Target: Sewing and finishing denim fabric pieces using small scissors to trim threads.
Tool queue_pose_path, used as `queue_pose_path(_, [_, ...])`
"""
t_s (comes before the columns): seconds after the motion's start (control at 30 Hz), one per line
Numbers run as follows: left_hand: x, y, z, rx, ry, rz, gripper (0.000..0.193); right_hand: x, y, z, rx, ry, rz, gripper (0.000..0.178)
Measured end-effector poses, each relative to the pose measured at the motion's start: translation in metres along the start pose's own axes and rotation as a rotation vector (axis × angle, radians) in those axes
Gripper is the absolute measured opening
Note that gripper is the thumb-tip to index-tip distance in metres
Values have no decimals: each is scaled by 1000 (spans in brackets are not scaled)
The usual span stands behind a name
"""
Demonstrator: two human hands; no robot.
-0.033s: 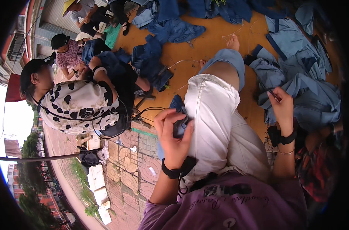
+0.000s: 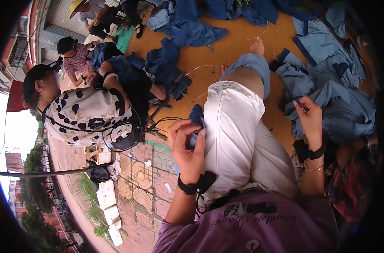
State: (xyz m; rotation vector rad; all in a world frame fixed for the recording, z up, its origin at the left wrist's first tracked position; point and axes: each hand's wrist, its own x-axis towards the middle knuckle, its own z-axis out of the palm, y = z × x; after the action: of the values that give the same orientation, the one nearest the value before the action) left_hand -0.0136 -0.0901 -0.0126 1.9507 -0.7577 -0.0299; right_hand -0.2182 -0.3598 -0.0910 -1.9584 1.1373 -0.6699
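My left hand (image 2: pixel 187 149) is closed beside my left thigh. Its fingers and thumb pinch a piece of dark blue denim (image 2: pixel 196 114), most of which is hidden by the hand and leg. Out to the right, my right hand (image 2: pixel 311 117) is closed on a small, slim dark tool (image 2: pixel 298 101) whose kind is too small to make out. That hand hovers over or against a pile of light blue denim clothes (image 2: pixel 348 107). My white-trousered legs (image 2: pixel 232 126) lie between the two hands, and a black band circles each wrist.
An orange-brown board (image 2: pixel 208 50) lies ahead, with darker denim garments (image 2: pixel 166 63) and loose threads on it. At left sits a person in a patterned shirt (image 2: pixel 88 116) with black cables around them. More people work farther off. Paving (image 2: pixel 151 185) and white boxes (image 2: pixel 106 200) are lower left.
My left thumb and fingers have drawn closer together on the denim, and that hand has shifted slightly left. My right hand stays almost where it was.
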Motion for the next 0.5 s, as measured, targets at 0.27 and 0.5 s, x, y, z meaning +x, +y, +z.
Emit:
queue_pose_path(0.27, [41, 6, -114, -376, 599, 159, 20, -11, -42, 18, 105, -125, -134, 19])
queue_pose_path(0.5, [62, 80, -192, -283, 785, 372, 21, -15, -106, 25, 343, -284, -240, 18])
